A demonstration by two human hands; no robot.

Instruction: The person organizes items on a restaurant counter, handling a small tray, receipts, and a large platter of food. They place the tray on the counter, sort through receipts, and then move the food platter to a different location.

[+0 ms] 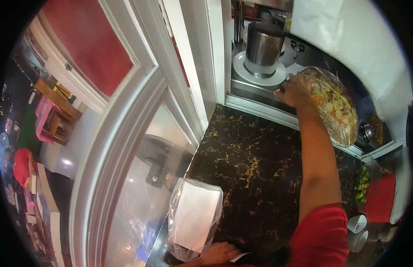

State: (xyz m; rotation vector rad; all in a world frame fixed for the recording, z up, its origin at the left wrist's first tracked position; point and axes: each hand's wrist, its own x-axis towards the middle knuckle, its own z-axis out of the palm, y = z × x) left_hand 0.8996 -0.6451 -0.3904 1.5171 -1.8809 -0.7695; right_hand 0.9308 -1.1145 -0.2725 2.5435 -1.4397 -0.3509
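Note:
My right hand (296, 89) reaches through the opening, over the near left end of a plastic-wrapped platter of food (338, 108). Its fingers are spread beside a white paper (294, 68); whether they grip anything is unclear. Sliced pale and orange pieces show under the wrap. Left of this hand, a metal canister with a dark top (265, 43) stands on a white plate (240, 68). Low in the picture, my left hand (221, 252) rests against a plastic-bagged white block (198, 213). A white slip (240, 256) sticks out from its curled fingers.
A dark gold-veined counter (250, 160) lies between my hands. A white sliding frame (263, 111) edges the opening. Glass panes (136, 200) stand at left, with a fan (159, 153) behind. Right are green fruits (361, 187), a red panel (381, 198) and a white cup (357, 223).

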